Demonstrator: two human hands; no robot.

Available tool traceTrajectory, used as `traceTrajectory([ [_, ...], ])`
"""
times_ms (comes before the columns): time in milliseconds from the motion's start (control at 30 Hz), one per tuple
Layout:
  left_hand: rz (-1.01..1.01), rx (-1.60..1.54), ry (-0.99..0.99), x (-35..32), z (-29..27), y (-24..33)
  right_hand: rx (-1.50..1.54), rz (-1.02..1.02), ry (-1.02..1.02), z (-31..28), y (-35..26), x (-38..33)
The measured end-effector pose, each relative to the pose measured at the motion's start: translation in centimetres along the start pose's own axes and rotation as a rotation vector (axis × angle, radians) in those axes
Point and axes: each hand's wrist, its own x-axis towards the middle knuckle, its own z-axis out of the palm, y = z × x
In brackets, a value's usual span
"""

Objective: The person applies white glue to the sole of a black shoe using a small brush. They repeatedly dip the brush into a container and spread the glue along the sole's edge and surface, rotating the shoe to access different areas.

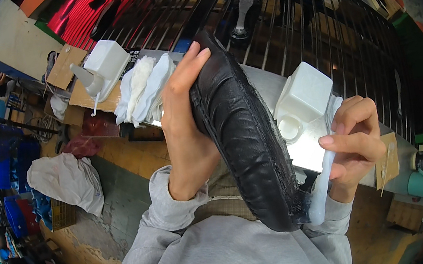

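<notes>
In the head view, the black leather shoe (239,133) is held up in front of the person's chest, between the two hands, its long axis running steeply from upper left to lower right. The left hand (181,106) grips it along the left flank, fingertips curled over near its upper end, so the lower end stands well apart from that hand and nearer the right hand (357,140). The right hand pinches a pale brush (324,186) between thumb and fingers; the brush slants down and slightly left, and its lower tip lies right at the shoe's lower end, along the rough right-hand edge, though whether they actually touch is hard to tell. Beyond the shoe, a white square-sided container (306,90) with a round mouth sits on the metal bench (309,154), between the shoe and the right hand. Folded white cloths (142,90) lie left of the left hand.
</notes>
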Motion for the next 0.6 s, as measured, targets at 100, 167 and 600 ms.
traceTrajectory([
  [100,-0.12,-0.116,-0.05,-0.5,-0.1,0.0,0.008,-0.04,-0.013,0.4,0.3,0.7],
  [167,-0.309,-0.247,-0.095,-1.0,-0.3,1.2,0.017,-0.064,-0.025,1.0,0.6,1.2],
  [600,-0.646,-0.861,-0.5,-4.5,-0.8,2.0,0.082,-0.206,-0.12,3.5,2.5,4.8],
])
